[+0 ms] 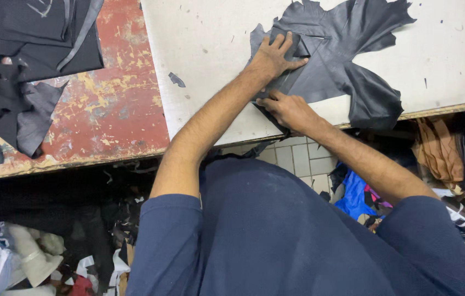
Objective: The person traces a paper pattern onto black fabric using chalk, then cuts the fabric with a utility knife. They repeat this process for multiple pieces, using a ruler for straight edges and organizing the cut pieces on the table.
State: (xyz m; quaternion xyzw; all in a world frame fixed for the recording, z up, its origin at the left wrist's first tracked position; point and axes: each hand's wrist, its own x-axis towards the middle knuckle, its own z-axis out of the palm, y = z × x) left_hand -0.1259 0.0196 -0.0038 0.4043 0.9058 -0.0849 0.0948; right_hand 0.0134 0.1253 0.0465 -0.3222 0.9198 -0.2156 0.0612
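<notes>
On board — leather hide [347, 55] seemingly lengthwise rightward.

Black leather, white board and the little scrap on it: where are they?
Black leather [347, 49]: head view, middle of the hide.
White board [205, 44]: head view, bare left part.
Scrap [176, 80]: head view, its middle.
Left hand [273, 55]: head view, back of the hand, on the leather.

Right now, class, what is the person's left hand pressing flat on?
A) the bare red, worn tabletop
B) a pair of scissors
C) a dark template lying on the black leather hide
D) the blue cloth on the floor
C: the left hand lies with fingers spread on a dark flat template atop the black leather hide, on the white cutting board.
</notes>
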